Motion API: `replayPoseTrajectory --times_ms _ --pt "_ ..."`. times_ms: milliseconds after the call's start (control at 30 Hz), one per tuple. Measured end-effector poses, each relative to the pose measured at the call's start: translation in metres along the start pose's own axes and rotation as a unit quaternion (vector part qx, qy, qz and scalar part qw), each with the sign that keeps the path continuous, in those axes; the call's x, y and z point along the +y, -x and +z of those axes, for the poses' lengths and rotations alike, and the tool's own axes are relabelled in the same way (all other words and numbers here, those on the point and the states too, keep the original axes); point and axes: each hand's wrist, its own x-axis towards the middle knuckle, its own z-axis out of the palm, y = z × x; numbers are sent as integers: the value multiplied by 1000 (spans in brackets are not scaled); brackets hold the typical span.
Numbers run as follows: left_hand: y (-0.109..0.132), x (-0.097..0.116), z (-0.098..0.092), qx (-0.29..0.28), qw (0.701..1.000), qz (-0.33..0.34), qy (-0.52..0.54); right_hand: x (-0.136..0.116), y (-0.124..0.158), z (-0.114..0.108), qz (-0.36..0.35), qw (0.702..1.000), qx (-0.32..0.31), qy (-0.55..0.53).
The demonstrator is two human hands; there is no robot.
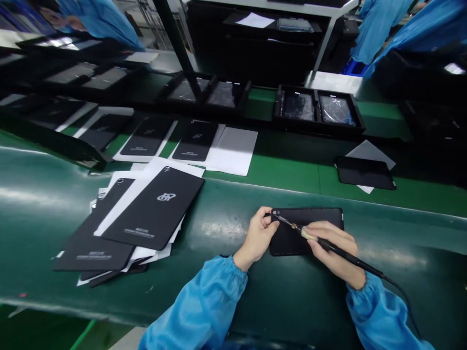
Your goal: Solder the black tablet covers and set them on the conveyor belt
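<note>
A black tablet back cover [292, 243] lies flat, inner side up, on the green mat in front of me. With thumb and fingers closed on its upper left corner, my left hand [260, 233] grips the cover. My right hand [335, 248] holds a soldering iron [310, 235] like a pen. The iron's tip points at the cover's upper left corner, close to my left thumb; I cannot tell if it touches. From the handle, a black cable runs down to the right.
To the left lies a pile of black back covers [155, 209] with white sheets between. Behind, a green conveyor belt [292, 180] carries more covers on white paper [233, 150], another cover [365, 172], and black trays [317, 112] with film-wrapped parts. People in blue sleeves [98, 24] are across the line.
</note>
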Motion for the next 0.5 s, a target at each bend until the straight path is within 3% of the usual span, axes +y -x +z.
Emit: replayPoseTrajectory --times_ms 500 --pt "1 2 0 -10 1000 1 -17 3 -12 -9 -4 999 -30 -25"
